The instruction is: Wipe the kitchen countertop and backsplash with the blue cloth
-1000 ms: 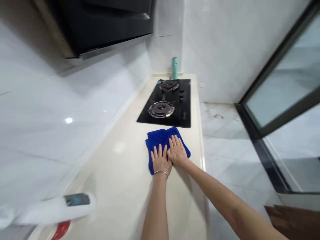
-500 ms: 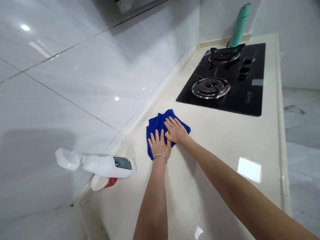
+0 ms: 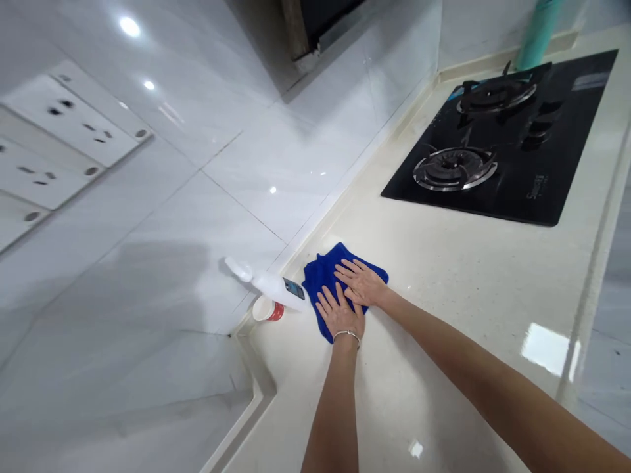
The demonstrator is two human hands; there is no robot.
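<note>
A blue cloth (image 3: 323,270) lies spread on the cream countertop (image 3: 444,276), beside the wall edge. Flat on the cloth's lower part rests my left hand (image 3: 341,314), fingers stretched out, a thin bracelet at the wrist. My right hand (image 3: 363,282) presses on the cloth's right side, also flat with fingers extended. The two hands touch or nearly touch at the thumbs. Just left of the cloth stands a white spray bottle (image 3: 273,286), its base close to the cloth's edge. A white and red paper cup (image 3: 269,309) is next to the bottle.
A black two-burner gas stove (image 3: 513,144) is set into the counter at the upper right. Behind it stands a teal cylinder (image 3: 539,33). Wall sockets (image 3: 73,118) are on the tiled wall at left, and a dark hood (image 3: 315,26) overhangs at the top.
The view has turned left, bringing the wall sockets into sight. Both hands, still flat on the cloth, have moved with it along the counter toward the spray bottle.
</note>
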